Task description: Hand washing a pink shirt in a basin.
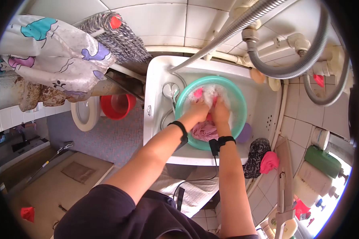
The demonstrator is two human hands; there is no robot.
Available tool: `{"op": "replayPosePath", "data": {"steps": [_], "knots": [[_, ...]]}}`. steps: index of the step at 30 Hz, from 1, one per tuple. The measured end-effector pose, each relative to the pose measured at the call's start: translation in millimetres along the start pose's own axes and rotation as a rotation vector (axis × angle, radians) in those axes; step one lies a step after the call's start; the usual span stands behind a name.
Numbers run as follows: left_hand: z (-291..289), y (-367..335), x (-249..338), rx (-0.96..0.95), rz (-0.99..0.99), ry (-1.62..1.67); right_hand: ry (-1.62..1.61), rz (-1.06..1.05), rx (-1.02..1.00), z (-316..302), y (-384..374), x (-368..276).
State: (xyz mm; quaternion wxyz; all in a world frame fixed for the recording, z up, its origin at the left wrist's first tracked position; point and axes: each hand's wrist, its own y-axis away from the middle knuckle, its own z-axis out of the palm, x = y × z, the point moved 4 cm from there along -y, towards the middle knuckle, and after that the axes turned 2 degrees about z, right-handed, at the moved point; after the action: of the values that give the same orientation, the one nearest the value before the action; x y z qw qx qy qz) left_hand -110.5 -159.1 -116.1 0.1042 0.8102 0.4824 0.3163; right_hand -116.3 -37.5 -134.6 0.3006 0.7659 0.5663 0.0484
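Observation:
A round turquoise basin [243, 107] holds soapy water with thick white suds [214, 91]. My left hand [199, 109] and my right hand [221, 112] are close together in it, fingers curled and partly covered by foam. Both are closed on a wet pink cloth [204, 131], whose bunched light pink part lies toward the near side of the basin. Brighter pink patches show through the suds around my fingers; whether they belong to the same cloth, I cannot tell. Each of my wrists wears a black band.
The basin stands in a white tub [263, 99], beside a shower head [170, 91] with its hose. Grey corrugated hoses [285, 71] hang above at the right. A red bucket [117, 106] and a toilet [83, 115] are to the left. Bottles [315, 179] line the right.

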Motion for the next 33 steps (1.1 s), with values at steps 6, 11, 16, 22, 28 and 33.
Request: {"op": "replayPosePath", "data": {"steps": [6,11,16,22,28,33], "knots": [[-18.3,11.9,-40.4,0.669,-0.202,1.030,0.255,-0.149,0.707,-7.1,15.6,-7.8],[-30.8,41.4,7.8,0.134,-0.640,2.138,-0.920,-0.099,0.005,-57.2,108.2,-46.4],[-16.7,47.9,2.6,-0.053,-0.418,2.121,-1.014,-0.102,0.170,-82.5,164.0,-88.2],[7.0,57.7,42.6,0.268,-0.671,2.280,-0.831,0.068,0.327,-44.1,96.9,-34.2],[11.1,57.5,14.7,0.327,-0.560,2.345,-0.789,0.061,0.406,-26.4,128.7,-66.3],[-4.7,60.0,38.0,0.185,-0.616,2.070,-0.458,0.106,0.402,-44.5,41.1,-2.5]]}}
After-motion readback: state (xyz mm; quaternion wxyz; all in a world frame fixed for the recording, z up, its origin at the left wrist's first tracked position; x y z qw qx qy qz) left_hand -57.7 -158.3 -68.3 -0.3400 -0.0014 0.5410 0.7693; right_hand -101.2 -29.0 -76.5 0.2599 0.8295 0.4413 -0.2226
